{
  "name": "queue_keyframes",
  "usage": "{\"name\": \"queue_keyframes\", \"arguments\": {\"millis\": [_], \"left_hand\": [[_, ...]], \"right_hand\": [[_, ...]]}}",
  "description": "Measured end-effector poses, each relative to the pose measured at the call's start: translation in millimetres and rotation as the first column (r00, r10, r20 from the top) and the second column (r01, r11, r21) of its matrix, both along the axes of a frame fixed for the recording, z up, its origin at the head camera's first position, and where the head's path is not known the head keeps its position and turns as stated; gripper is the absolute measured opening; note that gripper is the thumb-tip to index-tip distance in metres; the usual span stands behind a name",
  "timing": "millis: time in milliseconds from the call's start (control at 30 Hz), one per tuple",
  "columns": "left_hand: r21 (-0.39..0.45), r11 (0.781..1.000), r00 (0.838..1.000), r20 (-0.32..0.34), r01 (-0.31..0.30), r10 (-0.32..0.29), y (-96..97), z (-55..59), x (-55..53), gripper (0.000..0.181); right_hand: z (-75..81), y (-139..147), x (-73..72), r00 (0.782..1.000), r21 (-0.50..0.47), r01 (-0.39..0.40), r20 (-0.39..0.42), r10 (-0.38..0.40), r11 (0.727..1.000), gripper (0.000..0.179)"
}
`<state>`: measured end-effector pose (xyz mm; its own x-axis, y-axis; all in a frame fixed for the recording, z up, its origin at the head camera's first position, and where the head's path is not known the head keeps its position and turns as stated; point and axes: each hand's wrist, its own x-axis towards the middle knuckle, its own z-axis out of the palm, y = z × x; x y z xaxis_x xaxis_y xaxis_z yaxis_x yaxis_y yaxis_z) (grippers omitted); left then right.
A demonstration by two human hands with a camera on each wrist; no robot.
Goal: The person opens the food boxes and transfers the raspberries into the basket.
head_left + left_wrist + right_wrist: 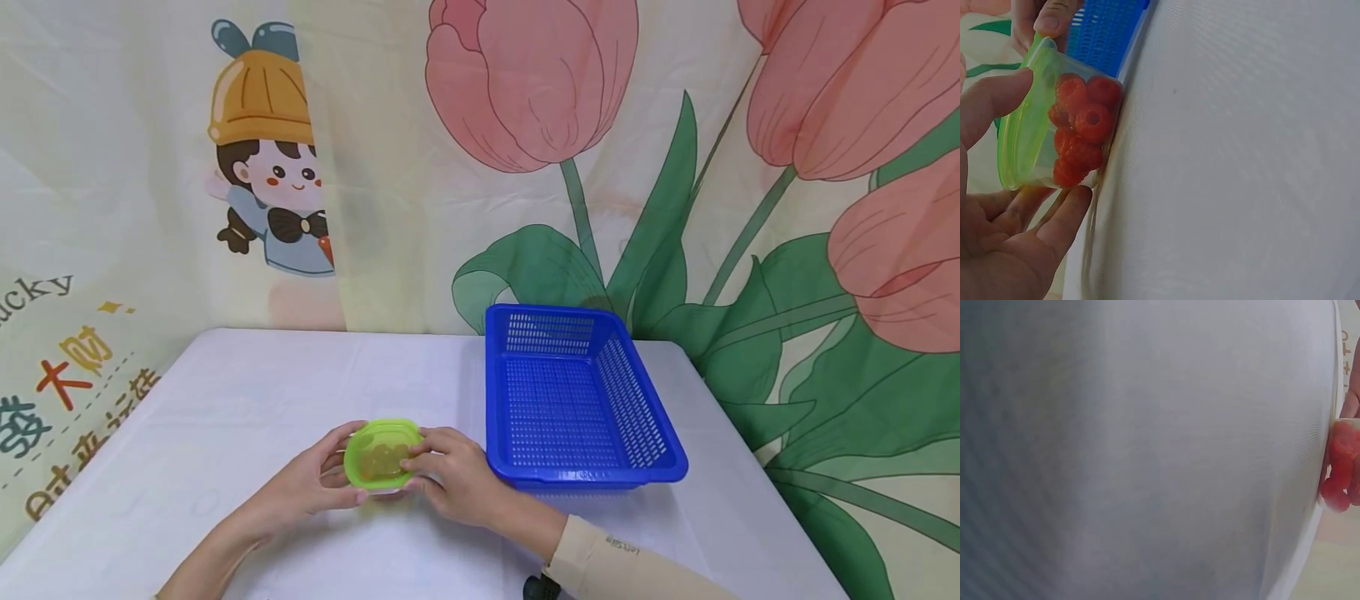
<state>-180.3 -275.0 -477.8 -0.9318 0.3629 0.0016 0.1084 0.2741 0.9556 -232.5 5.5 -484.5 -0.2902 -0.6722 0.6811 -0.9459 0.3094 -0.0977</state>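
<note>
A small clear food container [1091,69] with a green lid [384,454] stands on the table, with several raspberries [1082,134] visible through its wall. My left hand [311,475] holds it from the left, the thumb by the lid's rim and the fingers against the side. From the right, my right hand [457,479] grips the container's edge, its fingers on the lid. In the right wrist view only a part of the raspberries [1342,464] and some left-hand fingers [1354,394] show at the edge; the right hand is not seen there.
A blue perforated basket [491,392] stands close to the right hand, toward the back right. White cloth covers the table [315,375]. Behind it hangs a curtain [390,183] printed with tulips and a cartoon figure. A dark object [542,587] shows at the bottom edge near the right sleeve.
</note>
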Motion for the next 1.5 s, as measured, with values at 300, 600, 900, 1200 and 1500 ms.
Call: {"name": "queue_keyframes", "arguments": {"millis": [300, 600, 900, 1200, 1500], "left_hand": [[0.034, 0.999, 1.000, 0.012, 0.004, -0.004, 0.6, -1.4, -0.2, 0.100], [0.028, 0.999, 1.000, 0.001, -0.019, 0.019, 0.2, -5.3, 0.0, 0.100], [0.022, 0.999, 0.999, 0.007, -0.036, 0.036, 1.9, -7.2, -0.7, 0.100], [0.013, 0.999, 0.999, 0.006, -0.039, 0.039, -1.4, 1.5, -2.7, 0.101], [-0.012, 0.999, 0.998, 0.036, -0.046, 0.046, 5.5, 1.2, 0.9, 0.092]], "right_hand": [[2.8, -2, 3.0, 0.999, -0.015, 0.006, -0.038, -0.007, 1.000, 0.017], [3.3, -5, 10.2, 1.000, 0.006, 0.020, 0.013, -0.020, 1.000, 0.016], [0.9, -4, 12.7, 0.997, 0.075, 0.078, -0.025, -0.077, 0.994, 0.016], [6.2, -8, 11.6, 0.987, 0.100, 0.111, -0.129, -0.098, 0.989, 0.016], [30.4, -22, 15.4, 0.966, 0.197, 0.157, -0.232, -0.109, 0.968, 0.005]]}}
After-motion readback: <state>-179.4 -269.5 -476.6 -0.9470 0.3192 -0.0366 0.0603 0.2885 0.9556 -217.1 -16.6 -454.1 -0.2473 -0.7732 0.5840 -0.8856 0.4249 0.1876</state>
